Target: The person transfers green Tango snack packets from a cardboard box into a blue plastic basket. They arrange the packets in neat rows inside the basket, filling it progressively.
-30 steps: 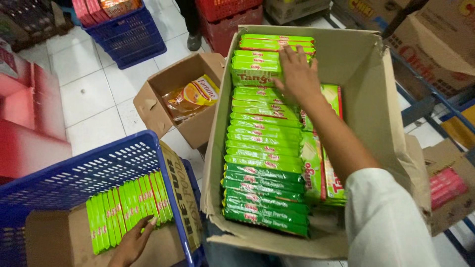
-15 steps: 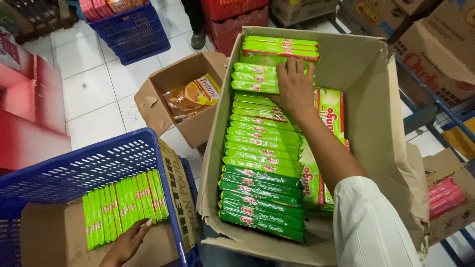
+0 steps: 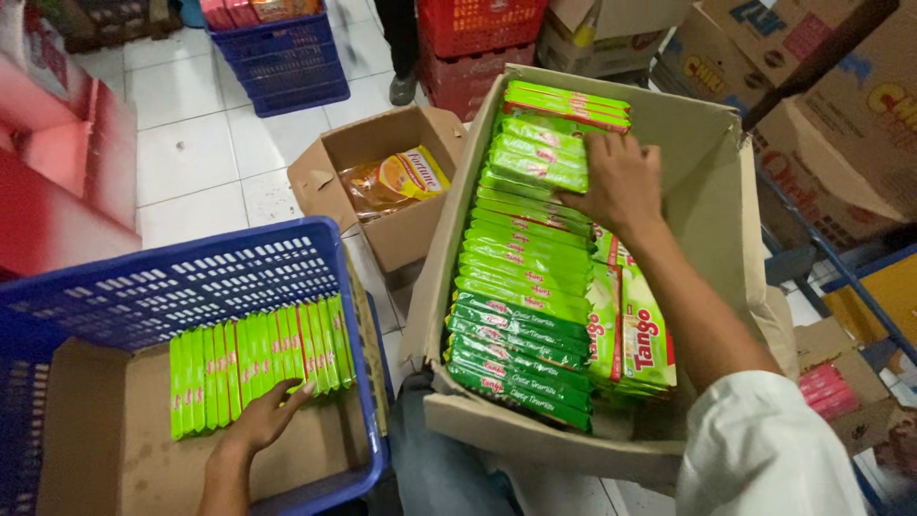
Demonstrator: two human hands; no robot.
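Since a second ago our right hand (image 3: 619, 182) has slid up the stack in the carton (image 3: 707, 143), from the mid rows toward the far end, and now lies with its fingers curled over the edge of a few green packs (image 3: 535, 162) near the top. Whether it has truly clamped them we cannot tell; the fingertips are hidden behind the packs. Those top packs now sit lifted and slightly askew from the rows below, which reads as a bundle being worked loose.

Our left hand (image 3: 260, 420) has hardly moved. It rests open, fingertips touching the lower ends of the row of packs (image 3: 258, 368) standing on the cardboard liner in the blue crate (image 3: 191, 277), steadying them.

A smaller box (image 3: 382, 172) with an orange packet sits on the floor between crate and carton.
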